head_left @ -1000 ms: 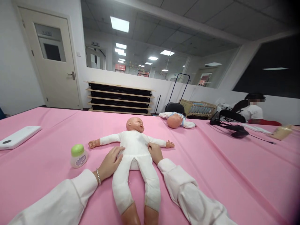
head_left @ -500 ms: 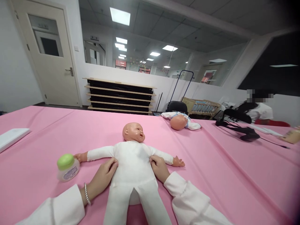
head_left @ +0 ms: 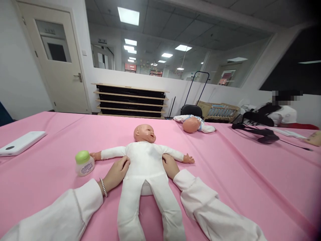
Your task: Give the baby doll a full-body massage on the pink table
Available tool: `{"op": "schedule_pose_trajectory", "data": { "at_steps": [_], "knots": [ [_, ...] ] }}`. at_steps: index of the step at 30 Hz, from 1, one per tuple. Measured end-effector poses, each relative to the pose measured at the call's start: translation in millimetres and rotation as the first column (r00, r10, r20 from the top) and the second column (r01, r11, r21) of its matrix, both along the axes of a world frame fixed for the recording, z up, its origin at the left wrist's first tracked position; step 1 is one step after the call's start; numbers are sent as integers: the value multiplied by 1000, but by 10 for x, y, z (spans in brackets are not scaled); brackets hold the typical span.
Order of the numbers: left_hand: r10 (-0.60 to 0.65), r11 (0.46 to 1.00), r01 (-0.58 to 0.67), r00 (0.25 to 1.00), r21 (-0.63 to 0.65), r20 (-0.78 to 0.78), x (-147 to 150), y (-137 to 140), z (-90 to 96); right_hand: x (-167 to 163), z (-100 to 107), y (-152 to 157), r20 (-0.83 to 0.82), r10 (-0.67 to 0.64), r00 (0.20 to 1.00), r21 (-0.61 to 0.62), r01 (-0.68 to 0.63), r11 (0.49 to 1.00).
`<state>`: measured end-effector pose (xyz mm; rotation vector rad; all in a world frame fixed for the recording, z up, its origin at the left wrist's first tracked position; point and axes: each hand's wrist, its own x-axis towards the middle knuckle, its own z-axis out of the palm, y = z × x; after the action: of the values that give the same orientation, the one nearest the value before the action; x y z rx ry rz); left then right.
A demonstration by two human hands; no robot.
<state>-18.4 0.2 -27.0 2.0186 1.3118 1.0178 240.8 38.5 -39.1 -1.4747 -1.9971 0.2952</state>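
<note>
A baby doll (head_left: 144,160) in a white suit lies on its back on the pink table cover (head_left: 225,174), arms spread, head away from me. My left hand (head_left: 115,173) grips the doll's torso on its left side, under the arm. On the other side my right hand (head_left: 170,166) presses against the torso below the other arm. Both my arms wear white sleeves, and a bead bracelet circles my left wrist. A small bottle with a green cap (head_left: 84,163) stands by the doll's outstretched hand.
A white flat device (head_left: 21,143) lies at the far left. A second doll (head_left: 193,124) lies farther back, with a black strap and cable (head_left: 260,135) to its right. A seated person (head_left: 281,112) is at the far right. Shelving (head_left: 130,100) and a door (head_left: 56,63) stand behind.
The camera has tilted and shifted, so the doll sits slightly higher and smaller than half a second ago. Both hands stay on the doll's sides, slightly lower on the torso.
</note>
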Motion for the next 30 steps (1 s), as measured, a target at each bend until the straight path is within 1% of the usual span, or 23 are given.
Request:
{"op": "schedule_pose_trajectory", "data": {
  "at_steps": [4, 7, 9, 12, 17, 25, 28, 30],
  "knots": [
    [-15, 1000, 15, 1000, 23, -5, -13, 3, -9, -15, 18, 5, 10, -8, 1000, -34, 8, 999],
    [-22, 999, 23, 1000, 35, -4, -18, 2, -15, -30, 64, -6, -7, -59, 998, -96, 58, 994],
    [-30, 999, 30, 1000, 39, -8, -20, 5, -20, -36, 91, -13, -25, -97, 995, -115, 93, 989],
    [-38, 998, 39, 999, 44, -14, -28, 8, -30, -36, 102, -25, -48, -120, 992, -103, 115, 988],
    [-32, 998, 35, 998, 55, -56, -50, -14, -36, -13, 65, -50, -108, -138, 984, -84, 130, 988],
    [-29, 998, 32, 998, 59, -61, -69, -78, -16, 108, -24, 30, -277, -162, 947, -57, 152, 987],
    [-10, 998, 15, 996, 53, -88, -76, -100, -5, 185, -96, 90, -382, -169, 909, -54, 160, 986],
    [-3, 999, 8, 994, 48, -106, -75, -116, 2, 240, -153, 134, -478, -177, 861, -56, 172, 984]
  ]
}}
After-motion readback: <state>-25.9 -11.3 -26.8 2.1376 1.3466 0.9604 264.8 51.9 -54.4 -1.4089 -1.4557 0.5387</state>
